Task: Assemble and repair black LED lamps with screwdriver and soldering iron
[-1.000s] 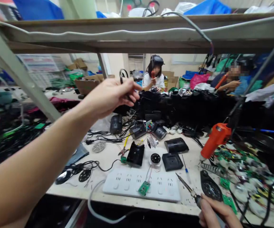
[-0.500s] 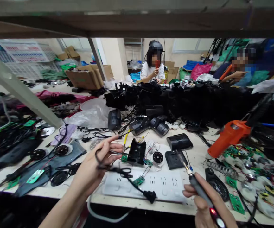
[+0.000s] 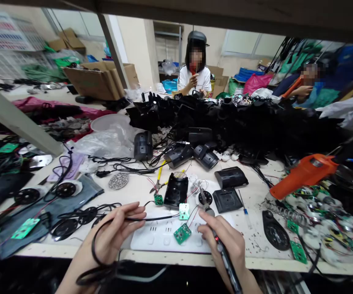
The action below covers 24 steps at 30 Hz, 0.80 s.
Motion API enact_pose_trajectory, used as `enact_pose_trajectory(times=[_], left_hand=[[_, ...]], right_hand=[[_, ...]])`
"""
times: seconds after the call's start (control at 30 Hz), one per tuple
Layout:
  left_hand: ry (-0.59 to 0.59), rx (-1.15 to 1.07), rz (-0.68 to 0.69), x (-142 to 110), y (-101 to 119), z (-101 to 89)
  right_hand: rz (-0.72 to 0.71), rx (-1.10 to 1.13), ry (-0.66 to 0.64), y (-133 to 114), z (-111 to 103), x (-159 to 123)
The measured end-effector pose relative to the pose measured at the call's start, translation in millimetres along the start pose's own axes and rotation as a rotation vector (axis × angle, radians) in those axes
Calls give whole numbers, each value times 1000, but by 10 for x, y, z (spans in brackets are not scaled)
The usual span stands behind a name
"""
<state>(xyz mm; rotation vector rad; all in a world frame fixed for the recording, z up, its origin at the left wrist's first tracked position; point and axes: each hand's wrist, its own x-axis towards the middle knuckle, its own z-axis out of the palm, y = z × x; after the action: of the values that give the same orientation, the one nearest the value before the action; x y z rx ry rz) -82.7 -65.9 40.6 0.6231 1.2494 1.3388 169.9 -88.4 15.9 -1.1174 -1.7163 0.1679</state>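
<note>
My left hand (image 3: 115,230) holds a black power cord (image 3: 160,219) between its fingers, with the rest of the cord looped below the wrist. The cord runs right toward a small bright circuit board (image 3: 184,211). In my right hand (image 3: 227,241) is a soldering iron (image 3: 225,261), gripped like a pen, its tip pointing up and away over a round black speaker-like part (image 3: 205,197). Between my hands, a green circuit board (image 3: 182,233) lies over a white power strip (image 3: 152,239). An open black housing (image 3: 176,190) sits just behind.
Yellow-handled cutters (image 3: 159,179) and a coil of solder-like wire (image 3: 118,181) lie left of the housing. An orange power screwdriver (image 3: 305,173) hangs at right over piled boards. Black casings (image 3: 231,177) and a dark heap stand behind; two people sit across.
My left hand came down from the far side with the cord and drew back toward me. My right hand moved the soldering iron left, over the power strip. The view tilted down.
</note>
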Motion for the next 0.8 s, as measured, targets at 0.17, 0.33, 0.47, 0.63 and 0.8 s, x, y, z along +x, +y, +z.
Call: enact_pose_trajectory(times=[0.17,0.33,0.47,0.63,0.8], left_hand=[[-14,252,33,-68,26,-137],[-44,444,-38,-79,-8,-309],[-111,517,-94,-17,-55,-384],[-174,609,-76,-9,34,-328],[-261,666,19,-20,21,-357]], right_hand=[[-24,-51,-13,54,115,-20],[29,-42,-45,7,137,-2],[59,-63,-83,-26,175,-7],[58,-75,-96,1,264,-15],[71,-178,-134,18,318,23]])
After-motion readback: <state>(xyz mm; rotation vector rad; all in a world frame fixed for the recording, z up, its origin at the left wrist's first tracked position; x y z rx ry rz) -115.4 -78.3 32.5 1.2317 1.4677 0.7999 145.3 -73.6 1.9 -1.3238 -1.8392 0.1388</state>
